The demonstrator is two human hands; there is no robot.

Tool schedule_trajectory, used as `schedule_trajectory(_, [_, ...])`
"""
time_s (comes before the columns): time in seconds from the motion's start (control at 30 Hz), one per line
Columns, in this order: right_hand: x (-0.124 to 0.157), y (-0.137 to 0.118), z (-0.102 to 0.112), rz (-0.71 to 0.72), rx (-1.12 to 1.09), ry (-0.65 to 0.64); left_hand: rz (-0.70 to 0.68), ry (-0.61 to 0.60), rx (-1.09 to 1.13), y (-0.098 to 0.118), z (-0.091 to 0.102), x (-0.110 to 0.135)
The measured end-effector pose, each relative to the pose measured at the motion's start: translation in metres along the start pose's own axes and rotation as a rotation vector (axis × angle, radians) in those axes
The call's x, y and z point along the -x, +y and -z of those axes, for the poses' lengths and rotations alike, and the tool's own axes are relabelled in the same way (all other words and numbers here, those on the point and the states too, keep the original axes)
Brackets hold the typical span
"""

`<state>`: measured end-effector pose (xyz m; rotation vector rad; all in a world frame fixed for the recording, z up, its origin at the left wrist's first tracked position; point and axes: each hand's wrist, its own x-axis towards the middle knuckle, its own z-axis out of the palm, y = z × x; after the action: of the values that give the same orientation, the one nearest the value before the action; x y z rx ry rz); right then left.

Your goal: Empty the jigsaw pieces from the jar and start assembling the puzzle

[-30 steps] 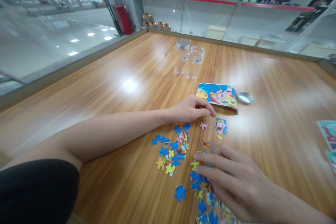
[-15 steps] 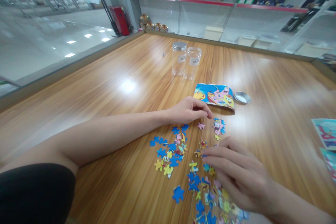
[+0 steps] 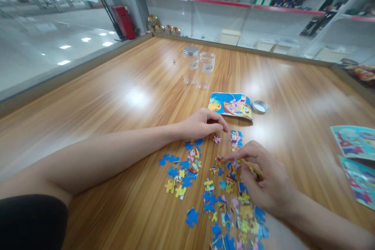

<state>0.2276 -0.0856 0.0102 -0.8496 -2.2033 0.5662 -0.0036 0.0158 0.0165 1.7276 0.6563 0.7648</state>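
My left hand (image 3: 203, 123) rests on the wooden table with its fingers loosely bent and nothing visible in them. Just below its fingertips lies a pink puzzle piece (image 3: 217, 139). A small joined patch of puzzle pieces (image 3: 236, 139) with a pink cartoon figure sits to its right. My right hand (image 3: 266, 179) hovers over loose puzzle pieces (image 3: 246, 213), thumb and index finger apart. Its index fingertip is beside a red and yellow puzzle piece (image 3: 219, 160); contact is unclear. Another group of puzzle pieces (image 3: 186, 165), mostly blue and yellow, spreads below my left forearm.
Beyond my left hand lies a curled picture sheet (image 3: 231, 104) of cartoon figures, with a silver lid (image 3: 260, 106) beside it. Farther back stand a lidded clear jar (image 3: 190, 66) and a lidless clear jar (image 3: 206, 71). Printed sheets (image 3: 356, 142) lie at the right.
My right hand has lifted and drawn back slightly, its index finger stretching out and its thumb coming into view. My left hand keeps its pose. The whole view has shifted a little.
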Motion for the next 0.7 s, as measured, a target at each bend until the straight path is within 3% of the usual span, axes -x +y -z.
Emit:
schedule_trajectory(0.17, [-0.004,-0.005,0.001,0.018,0.018,-0.084,0.043,-0.012,0.042,0.001,0.0,0.002])
schedule_trajectory(0.3, [-0.01,-0.007,-0.001,0.063,0.081,-0.031,0.017,-0.029,0.006,0.0,0.0,0.003])
schedule_trajectory(0.53, [-0.015,-0.005,-0.013,-0.023,0.198,-0.054,-0.378,-0.072,-0.45,-0.004,-0.005,0.005])
schedule_trajectory(0.7, [-0.013,-0.007,-0.015,-0.052,0.193,-0.08,-0.438,-0.143,-0.693,-0.006,-0.007,0.009])
